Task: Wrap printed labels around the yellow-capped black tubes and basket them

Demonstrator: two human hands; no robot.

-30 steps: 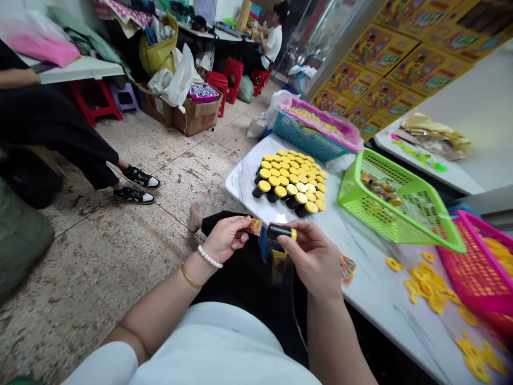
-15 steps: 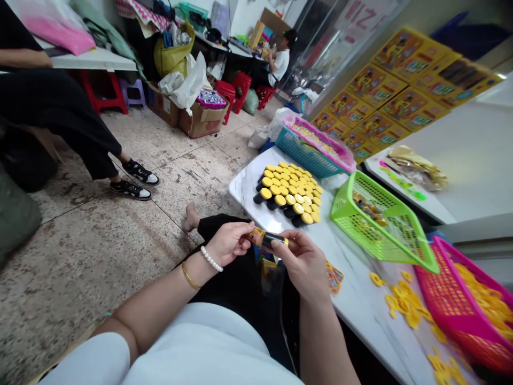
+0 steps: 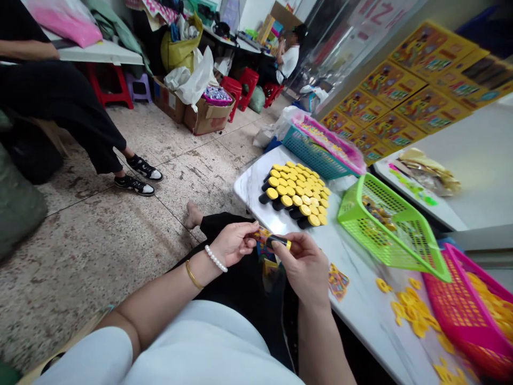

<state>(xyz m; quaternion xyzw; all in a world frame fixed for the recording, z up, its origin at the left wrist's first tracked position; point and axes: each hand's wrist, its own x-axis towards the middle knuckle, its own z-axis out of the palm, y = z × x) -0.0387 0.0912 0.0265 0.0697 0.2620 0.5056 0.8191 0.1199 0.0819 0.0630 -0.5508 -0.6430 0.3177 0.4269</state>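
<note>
Over my lap, my right hand (image 3: 308,263) grips a small black tube (image 3: 276,241) with a yellow end, thumb on its side. Its other end meets a colourful printed label (image 3: 262,234), which my left hand (image 3: 234,245) pinches between thumb and fingers. Whether the label is stuck to the tube I cannot tell. On the marbled white table (image 3: 256,179) beyond my hands, many black tubes with yellow caps (image 3: 298,192) stand close together. Several printed labels (image 3: 339,282) lie on the table by my right wrist.
A green basket (image 3: 395,240) with small packets, a pink basket (image 3: 460,310) of yellow pieces and a teal basket (image 3: 320,155) edge the table. Loose yellow rings (image 3: 414,310) lie at right. Yellow boxes (image 3: 393,88) are stacked behind. A seated person's shoes (image 3: 138,176) are at left.
The view has shifted slightly, so the surroundings sit a little further right. Both hands keep nearly the same hold on the tube and label.
</note>
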